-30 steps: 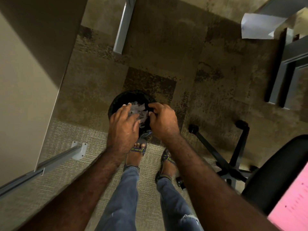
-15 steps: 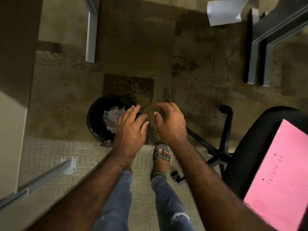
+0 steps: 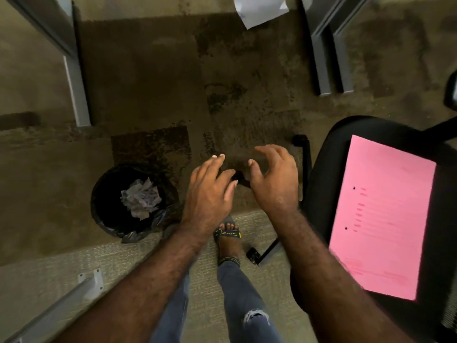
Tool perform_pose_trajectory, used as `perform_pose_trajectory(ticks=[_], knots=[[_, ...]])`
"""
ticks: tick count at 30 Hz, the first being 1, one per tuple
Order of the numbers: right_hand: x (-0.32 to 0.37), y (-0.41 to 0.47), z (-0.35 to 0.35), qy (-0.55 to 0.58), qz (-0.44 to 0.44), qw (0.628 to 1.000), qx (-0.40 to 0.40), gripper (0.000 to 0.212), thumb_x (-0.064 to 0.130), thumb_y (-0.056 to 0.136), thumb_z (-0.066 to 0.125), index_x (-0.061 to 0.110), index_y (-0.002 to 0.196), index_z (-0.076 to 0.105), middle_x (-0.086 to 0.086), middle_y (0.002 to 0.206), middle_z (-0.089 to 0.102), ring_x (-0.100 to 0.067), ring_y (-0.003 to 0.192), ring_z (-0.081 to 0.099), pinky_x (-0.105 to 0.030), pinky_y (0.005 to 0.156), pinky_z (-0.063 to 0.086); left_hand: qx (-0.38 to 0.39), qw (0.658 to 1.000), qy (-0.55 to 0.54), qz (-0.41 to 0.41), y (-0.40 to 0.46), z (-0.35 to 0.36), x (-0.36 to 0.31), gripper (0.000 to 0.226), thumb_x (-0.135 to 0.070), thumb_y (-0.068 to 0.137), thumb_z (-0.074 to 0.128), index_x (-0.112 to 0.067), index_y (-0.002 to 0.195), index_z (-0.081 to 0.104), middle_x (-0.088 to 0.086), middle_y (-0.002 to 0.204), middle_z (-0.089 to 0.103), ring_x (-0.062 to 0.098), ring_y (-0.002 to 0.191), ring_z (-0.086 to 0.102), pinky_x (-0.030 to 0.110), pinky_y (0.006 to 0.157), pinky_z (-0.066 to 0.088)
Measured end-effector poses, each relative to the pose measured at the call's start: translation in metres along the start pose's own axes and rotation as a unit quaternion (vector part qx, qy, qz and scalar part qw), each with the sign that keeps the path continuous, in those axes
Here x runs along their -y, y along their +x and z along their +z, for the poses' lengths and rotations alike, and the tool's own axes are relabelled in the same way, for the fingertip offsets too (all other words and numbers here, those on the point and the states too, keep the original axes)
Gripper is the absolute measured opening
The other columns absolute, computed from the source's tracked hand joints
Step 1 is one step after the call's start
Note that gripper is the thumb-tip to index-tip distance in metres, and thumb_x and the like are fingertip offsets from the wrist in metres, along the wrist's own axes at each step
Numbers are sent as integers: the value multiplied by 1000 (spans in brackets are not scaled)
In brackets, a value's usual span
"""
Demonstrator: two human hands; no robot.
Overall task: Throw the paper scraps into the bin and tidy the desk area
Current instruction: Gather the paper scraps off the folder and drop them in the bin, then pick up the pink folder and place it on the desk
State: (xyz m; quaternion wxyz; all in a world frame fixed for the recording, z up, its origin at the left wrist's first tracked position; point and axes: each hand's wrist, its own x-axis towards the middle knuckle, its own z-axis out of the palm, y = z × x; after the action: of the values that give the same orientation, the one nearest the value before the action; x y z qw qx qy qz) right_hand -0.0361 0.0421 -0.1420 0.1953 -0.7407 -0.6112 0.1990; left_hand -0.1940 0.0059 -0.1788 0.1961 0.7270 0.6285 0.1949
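Note:
A round black bin with a dark liner stands on the carpet at lower left. Crumpled paper scraps lie inside it. My left hand hovers just right of the bin, fingers spread, holding nothing. My right hand is beside it, further right, fingers curled apart and empty. A white paper sheet lies on the floor at the top edge. A pink sheet rests on the black chair seat at right.
The black office chair with its wheeled base stands right of my legs. Grey desk legs rise at upper left, more grey legs at upper right, and a metal bar with a bracket at lower left.
Both hands were over the bin with the scraps a second ago. They have let go and moved right, away from the bin; the scraps now lie inside it. The view shifted right.

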Motion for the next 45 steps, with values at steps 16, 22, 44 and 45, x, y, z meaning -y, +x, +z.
perform_pose_trajectory(ticks=[16, 22, 44, 45], knots=[[-99, -8, -93, 12, 105, 984, -143, 35, 30, 87, 73, 17, 120, 72, -3, 124, 65, -20, 122, 55, -33, 107, 39, 53, 989, -36, 134, 14, 43, -112, 25, -26, 95, 72, -13, 115, 75, 12, 141, 65, 29, 135, 58, 49, 108, 48], [-141, -24, -120, -13, 183, 970, -161, 40, 38, 91, 70, 24, 128, 68, 0, 137, 62, -19, 132, 50, -38, 111, 42, 71, 983, -43, 165, 11, 65, -145, 25, -29, 96, 73, -14, 117, 76, 9, 139, 66, 28, 132, 59, 46, 109, 47], [-222, -62, -182, -10, 473, 877, -79, 94, 64, 79, 77, 20, 151, 36, -12, 146, 43, -34, 135, 44, -59, 111, 41, 242, 950, -193, -39, 17, 71, -196, 21, -44, 93, 67, -26, 103, 74, -9, 76, 72, 12, 75, 69, 43, 73, 61], [-221, -62, -183, -9, 475, 877, -76, 93, 63, 79, 78, 20, 151, 36, -13, 146, 43, -35, 135, 44, -58, 111, 40, 256, 939, -219, -74, 19, 71, -196, 21, -43, 91, 68, -25, 100, 74, -7, 75, 72, 14, 73, 71, 45, 73, 62]])
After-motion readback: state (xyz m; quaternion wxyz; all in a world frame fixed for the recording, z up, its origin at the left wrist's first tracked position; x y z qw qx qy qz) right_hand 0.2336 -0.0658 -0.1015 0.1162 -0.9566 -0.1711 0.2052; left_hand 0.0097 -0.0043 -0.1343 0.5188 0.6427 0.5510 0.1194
